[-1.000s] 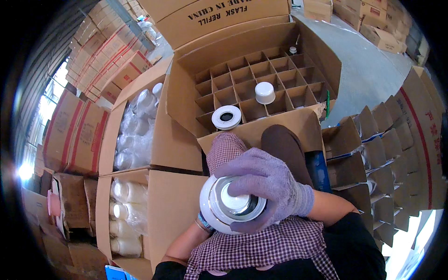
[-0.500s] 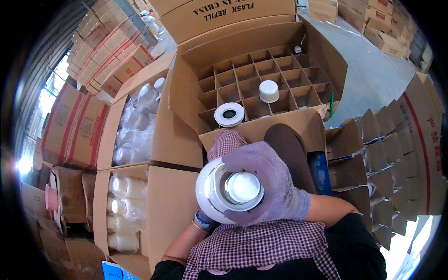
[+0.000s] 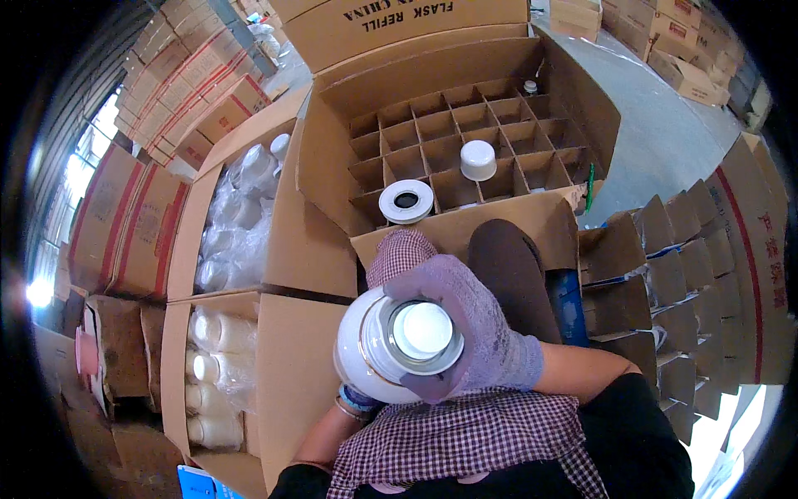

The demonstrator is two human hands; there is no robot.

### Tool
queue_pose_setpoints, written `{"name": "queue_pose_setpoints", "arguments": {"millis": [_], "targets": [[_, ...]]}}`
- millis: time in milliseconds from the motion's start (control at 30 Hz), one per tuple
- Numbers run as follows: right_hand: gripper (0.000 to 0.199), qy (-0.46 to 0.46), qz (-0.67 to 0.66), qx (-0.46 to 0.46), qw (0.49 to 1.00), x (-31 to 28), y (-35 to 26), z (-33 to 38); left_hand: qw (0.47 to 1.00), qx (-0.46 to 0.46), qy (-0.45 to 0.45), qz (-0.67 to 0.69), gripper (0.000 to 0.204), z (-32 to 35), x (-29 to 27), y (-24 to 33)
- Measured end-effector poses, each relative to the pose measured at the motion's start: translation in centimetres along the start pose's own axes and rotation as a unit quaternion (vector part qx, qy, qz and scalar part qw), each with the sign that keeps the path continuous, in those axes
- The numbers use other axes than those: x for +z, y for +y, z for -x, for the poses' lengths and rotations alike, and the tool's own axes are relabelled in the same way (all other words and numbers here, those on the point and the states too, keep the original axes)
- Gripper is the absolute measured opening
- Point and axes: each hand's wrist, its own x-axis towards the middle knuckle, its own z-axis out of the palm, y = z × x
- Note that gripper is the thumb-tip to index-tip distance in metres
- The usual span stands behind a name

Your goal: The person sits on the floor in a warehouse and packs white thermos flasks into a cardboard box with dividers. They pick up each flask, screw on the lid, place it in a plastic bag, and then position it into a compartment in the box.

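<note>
- Warehouse packing area
- Cartons, brown, stacked high
- Divided box, open
- Bottles, white, several, boxed
- Wall, dark, ribbed
- Floor, grey, bare

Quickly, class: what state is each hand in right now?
Left hand: mostly hidden behind the white flask; grip cannot be told.
Right hand: closed around the flask's upper part.

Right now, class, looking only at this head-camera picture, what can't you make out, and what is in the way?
All in the head view:
Left hand: its fingers and grip are mostly hidden by the white flask.
Flask's inside: covered by the white stopper.
Floors of the divided carton: mostly hidden by its dividers.
Small object in the carton's far right corner: too small to identify.
Blue object: cut off by the lower edge.
</note>
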Motion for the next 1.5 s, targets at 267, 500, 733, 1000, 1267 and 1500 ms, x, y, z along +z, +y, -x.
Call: {"name": "queue_pose_setpoints", "arguments": {"millis": [267,500,733,1000,1267,1500], "targets": [[0.079,0.056,-0.06,0.079,0.993,1.1,2.0,0.1,0.994,0.029,0.091,-0.057,0.079,0.4,-3.6,0.6],[0.076,-0.014,-0.056,-0.025,0.998,-0.5,6.4,-2.0,0.943,-0.055,0.045,0.325,0.073,-1.3,-5.6,4.9],[0.068,-0.192,0.221,0.032,0.956,-3.4,23.9,-8.2,0.956,-0.017,0.195,0.219,0.05,0.9,-5.8,2.8],[0.079,-0.166,0.155,0.252,0.941,-8.1,26.2,-6.4,0.942,0.045,0.3,0.146,0.064,0.1,-7.8,4.0],[0.046,-0.136,0.037,0.152,0.978,-3.1,13.2,-0.5,0.949,0.125,0.27,-0.109,0.044,-0.8,-5.7,6.8],[0.043,-0.199,-0.211,0.56,0.776,-4.2,12.4,3.0,0.853,0.351,-0.052,-0.383,0.032,-2.1,-1.8,15.8]]}}
